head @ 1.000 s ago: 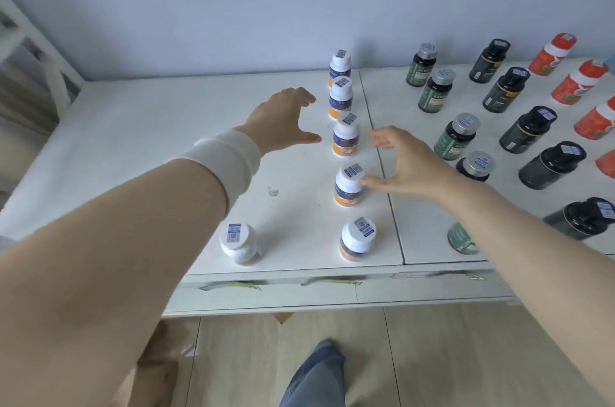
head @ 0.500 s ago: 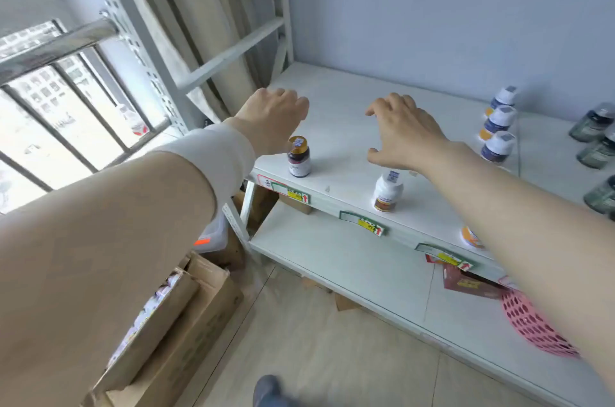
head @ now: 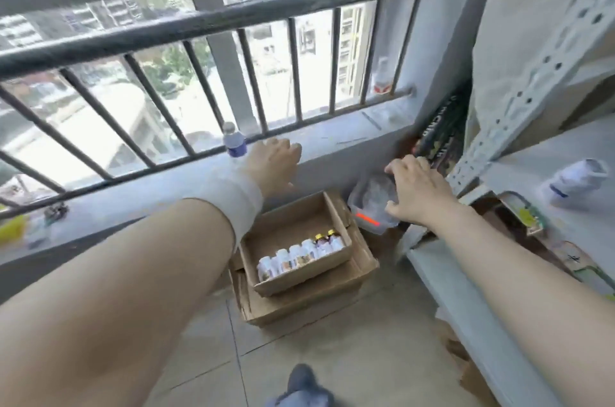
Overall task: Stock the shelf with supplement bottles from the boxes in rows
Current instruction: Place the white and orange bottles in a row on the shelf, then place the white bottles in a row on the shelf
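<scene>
A row of small white-capped supplement bottles [head: 301,257], with two amber yellow-capped ones at its right end, stands along the near wall of an open brown cardboard box [head: 293,223] on the tiled floor. That box sits on top of a wider, flatter cardboard box [head: 309,293]. The bottles lie below and well apart from both hands, touched by neither.

The left hand [head: 274,165], with a white wrap around its wrist, reaches out above the far edge of the upper box, in front of the grey window ledge [head: 332,143]; its fingers [head: 293,148] are loosely spread and hold nothing. The right hand [head: 417,190] hovers to the right of the box, palm down, fingers [head: 399,167] spread apart and empty, over a clear plastic container with an orange mark [head: 369,207].

A small water bottle with a blue label [head: 234,140] stands on the ledge just beside the left hand, by the dark metal railing [head: 199,24]. At the right edge is the white metal shelf [head: 532,167], with a blurred white bottle [head: 575,177] on it.
</scene>
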